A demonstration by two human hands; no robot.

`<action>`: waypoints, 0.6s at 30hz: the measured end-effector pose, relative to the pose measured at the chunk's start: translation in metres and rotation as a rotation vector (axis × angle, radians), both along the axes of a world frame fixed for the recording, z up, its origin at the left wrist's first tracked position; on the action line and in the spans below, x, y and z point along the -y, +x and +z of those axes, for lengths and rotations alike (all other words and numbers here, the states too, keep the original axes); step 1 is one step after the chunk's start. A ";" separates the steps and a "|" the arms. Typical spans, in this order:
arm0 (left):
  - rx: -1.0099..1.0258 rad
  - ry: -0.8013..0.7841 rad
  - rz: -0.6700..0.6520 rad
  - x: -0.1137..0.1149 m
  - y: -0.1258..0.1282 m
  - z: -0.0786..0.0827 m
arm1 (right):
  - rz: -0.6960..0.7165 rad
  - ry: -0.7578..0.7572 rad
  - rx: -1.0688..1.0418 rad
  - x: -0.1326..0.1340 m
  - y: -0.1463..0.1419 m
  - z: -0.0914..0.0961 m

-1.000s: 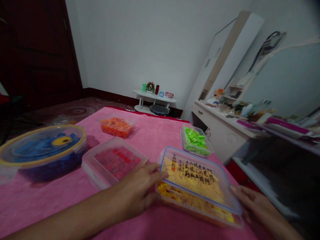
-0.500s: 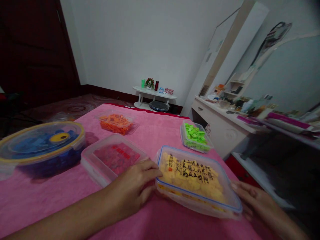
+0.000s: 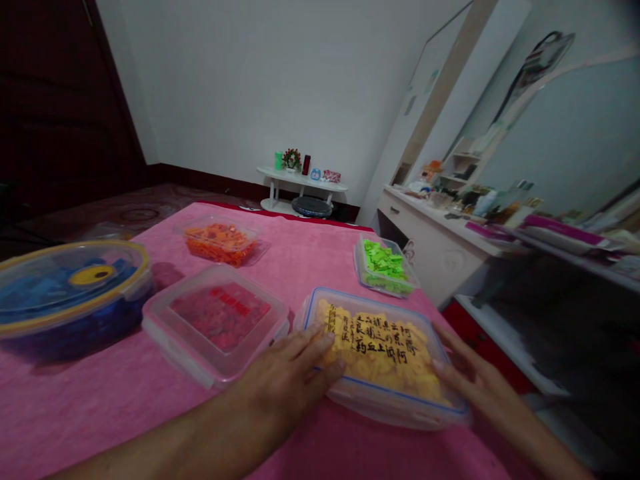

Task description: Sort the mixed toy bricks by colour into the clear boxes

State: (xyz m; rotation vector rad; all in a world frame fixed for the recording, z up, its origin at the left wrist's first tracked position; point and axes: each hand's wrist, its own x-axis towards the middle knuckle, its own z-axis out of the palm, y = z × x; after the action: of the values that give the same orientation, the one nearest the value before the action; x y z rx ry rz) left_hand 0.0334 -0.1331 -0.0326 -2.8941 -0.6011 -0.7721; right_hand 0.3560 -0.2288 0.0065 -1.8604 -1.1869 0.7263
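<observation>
Pink cloth [image 3: 295, 253] spreads across the head view's foreground, bearing 1 blue-rimmed, yellow-filled plastic container [image 3: 383, 367] between the left hand [image 3: 290, 373] and the right hand [image 3: 473, 370], both loosely spread with fingers on its top, while 1 red-filled plastic box [image 3: 219, 320] sits just left and 1 green-filled tub [image 3: 393, 285] stands farther back.

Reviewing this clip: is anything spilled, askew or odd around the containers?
Nothing stands out. The yellow pieces sit inside the lidded box between the left hand and right hand; the red pieces, blue pieces, orange pieces and green pieces likewise look contained.
</observation>
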 end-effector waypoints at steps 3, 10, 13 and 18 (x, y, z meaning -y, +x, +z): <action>0.076 0.026 0.005 0.002 0.005 -0.009 | 0.011 -0.039 -0.008 0.001 -0.003 -0.004; 0.091 -0.138 0.015 0.000 0.016 -0.013 | 0.085 0.043 0.294 0.007 -0.002 -0.009; 0.075 -0.229 0.032 -0.002 0.017 -0.006 | 0.124 0.014 0.342 0.009 0.007 -0.008; 0.047 -0.220 -0.112 -0.003 0.013 0.003 | 0.066 0.038 0.444 0.002 0.019 0.001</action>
State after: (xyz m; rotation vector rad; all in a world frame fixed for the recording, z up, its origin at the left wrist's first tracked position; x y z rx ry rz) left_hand 0.0463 -0.1306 -0.0293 -3.1412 -0.5662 -0.8403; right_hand 0.3752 -0.2304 0.0074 -2.0192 -1.5314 0.3257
